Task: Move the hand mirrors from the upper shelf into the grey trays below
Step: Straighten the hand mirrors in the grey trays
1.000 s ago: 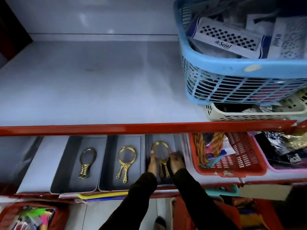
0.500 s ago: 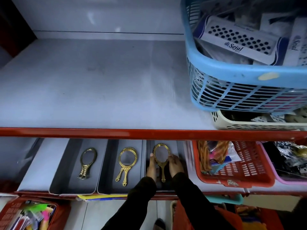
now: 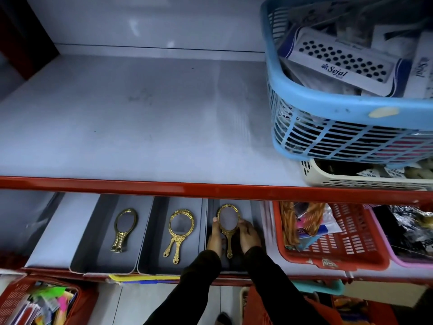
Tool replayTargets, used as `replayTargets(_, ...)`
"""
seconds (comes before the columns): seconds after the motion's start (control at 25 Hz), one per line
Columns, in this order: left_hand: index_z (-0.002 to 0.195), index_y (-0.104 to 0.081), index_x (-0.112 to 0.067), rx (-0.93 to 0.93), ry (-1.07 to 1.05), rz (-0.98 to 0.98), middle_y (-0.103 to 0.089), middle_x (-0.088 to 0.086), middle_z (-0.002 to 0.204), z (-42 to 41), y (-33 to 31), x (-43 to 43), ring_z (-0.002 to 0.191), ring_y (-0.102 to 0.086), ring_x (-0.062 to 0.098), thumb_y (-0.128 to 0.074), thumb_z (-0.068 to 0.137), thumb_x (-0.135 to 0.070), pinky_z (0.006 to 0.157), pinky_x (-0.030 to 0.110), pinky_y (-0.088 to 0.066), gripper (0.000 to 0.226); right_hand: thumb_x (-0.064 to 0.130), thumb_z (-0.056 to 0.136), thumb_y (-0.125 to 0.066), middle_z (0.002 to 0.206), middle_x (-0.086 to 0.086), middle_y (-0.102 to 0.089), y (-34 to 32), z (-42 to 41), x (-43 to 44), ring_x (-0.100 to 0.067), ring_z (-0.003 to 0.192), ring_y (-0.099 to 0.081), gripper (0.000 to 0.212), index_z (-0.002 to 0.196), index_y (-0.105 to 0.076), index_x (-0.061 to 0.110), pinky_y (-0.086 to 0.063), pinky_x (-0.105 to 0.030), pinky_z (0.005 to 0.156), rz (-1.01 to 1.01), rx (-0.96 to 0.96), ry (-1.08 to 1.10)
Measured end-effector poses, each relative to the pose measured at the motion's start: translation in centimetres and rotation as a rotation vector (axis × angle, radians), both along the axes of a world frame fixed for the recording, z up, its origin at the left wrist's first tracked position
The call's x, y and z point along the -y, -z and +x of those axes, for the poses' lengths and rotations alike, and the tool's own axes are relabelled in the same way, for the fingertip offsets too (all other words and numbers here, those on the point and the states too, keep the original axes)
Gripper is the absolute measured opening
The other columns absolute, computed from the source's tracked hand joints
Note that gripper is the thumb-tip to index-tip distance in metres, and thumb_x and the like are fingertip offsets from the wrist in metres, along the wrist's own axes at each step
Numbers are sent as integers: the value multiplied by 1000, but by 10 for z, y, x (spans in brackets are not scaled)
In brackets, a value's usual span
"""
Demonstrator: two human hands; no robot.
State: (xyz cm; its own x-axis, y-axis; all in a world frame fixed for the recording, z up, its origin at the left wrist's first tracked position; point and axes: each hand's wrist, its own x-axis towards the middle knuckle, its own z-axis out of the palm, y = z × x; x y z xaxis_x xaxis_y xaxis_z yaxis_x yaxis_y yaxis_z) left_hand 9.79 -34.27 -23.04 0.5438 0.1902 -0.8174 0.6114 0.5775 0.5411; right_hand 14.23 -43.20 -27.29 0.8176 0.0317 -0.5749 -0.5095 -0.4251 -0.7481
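Three grey trays stand side by side on the lower shelf. The left tray (image 3: 93, 242) holds a gold hand mirror (image 3: 124, 228). In the middle tray (image 3: 152, 245) lie gold mirrors (image 3: 179, 231) stacked with two handles showing. Inside the right tray (image 3: 254, 207) both hands hold a gold oval mirror (image 3: 228, 221): my left hand (image 3: 214, 238) grips its left side and my right hand (image 3: 249, 235) its right side. The upper shelf (image 3: 140, 118) shows no mirrors.
A blue basket (image 3: 351, 109) of packets sits on a cream basket (image 3: 339, 179) at the upper shelf's right. A red basket (image 3: 332, 242) and a pink basket (image 3: 398, 259) stand right of the trays. The red shelf edge (image 3: 187, 187) overhangs the trays.
The mirror in the right tray has been straightened, its handle now pointing toward me. Both hands have slid a little farther in along its sides. The camera has tilted slightly.
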Motion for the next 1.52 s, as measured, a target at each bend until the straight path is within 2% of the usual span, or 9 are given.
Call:
replayTargets(0.2, 150, -33, -7, 89, 44, 1, -40, 18, 151, -5, -12, -7, 140, -39, 30, -22, 98, -57, 100, 29, -35, 73, 37, 100, -38, 127, -16, -63, -14, 0, 1, -28, 112, -58, 41, 118, -63, 9, -39, -28, 91, 35, 40, 86)
replayTargets(0.24, 146, -40, -11, 96, 51, 8, -49, 18, 143, -6, -13, -14, 133, -47, 31, -24, 95, -61, 101, 32, -40, 74, 41, 99, -38, 121, -16, -65, -20, 0, -2, -27, 106, -59, 41, 110, -65, 12, -42, -30, 90, 54, 30, 112)
replayTargets(0.36, 105, -55, -24, 139, 45, 43, -58, 0, 94, -11, -21, -40, 76, -61, 9, -23, 90, -67, 67, 21, -47, 56, 50, 95, -42, 109, -12, -68, -39, -5, -22, -29, 100, -63, 33, 89, -62, 25, -51, -40, 88, 169, -14, 192)
replayTargets(0.52, 140, -46, -13, 223, -119, 70, -52, 6, 140, -21, -20, -87, 122, -50, 22, -17, 99, -56, 111, 40, -33, 66, 47, 95, -46, 101, -5, -65, -61, -16, -64, -18, 81, -62, 27, 97, -63, 26, -53, -30, 65, 374, -62, 190)
replayTargets(0.64, 142, -44, -9, 186, -197, 125, -40, 17, 152, -29, -16, -118, 133, -43, 25, -19, 99, -56, 119, 44, -24, 68, 47, 95, -46, 117, -9, -65, -56, -34, -102, -21, 98, -64, 44, 121, -62, 17, -54, -35, 83, 342, -93, 72)
replayTargets(0.72, 151, -34, -8, 120, -151, 139, -36, 20, 154, -35, -8, -131, 142, -35, 32, -20, 96, -62, 120, 45, -23, 79, 53, 95, -41, 142, -10, -53, -43, -49, -123, -27, 128, -52, 56, 139, -50, 18, -41, -43, 109, 258, -139, -43)
replayTargets(0.8, 155, -24, -12, 44, -120, 109, -27, 17, 159, -43, 0, -140, 146, -28, 33, -19, 94, -66, 120, 45, -22, 82, 53, 96, -36, 153, -10, -41, -33, -61, -139, -27, 138, -40, 59, 146, -41, 20, -31, -43, 116, 195, -147, -101)
replayTargets(1.2, 151, -35, -14, -3, -39, 9, -38, 13, 155, -59, 6, -155, 143, -34, 29, -20, 96, -63, 108, 42, -30, 75, 50, 99, -30, 155, -10, -36, -8, -78, -162, -28, 141, -35, 56, 147, -39, 22, -27, -41, 114, 156, -177, 140)
replayTargets(1.52, 149, -38, -12, 27, 9, -8, -41, 14, 152, -55, -5, -159, 140, -38, 30, -15, 98, -59, 91, 32, -32, 73, 50, 100, -28, 153, -9, -40, -7, -67, -162, -26, 140, -38, 55, 145, -43, 22, -27, -35, 112, 103, -115, 86)
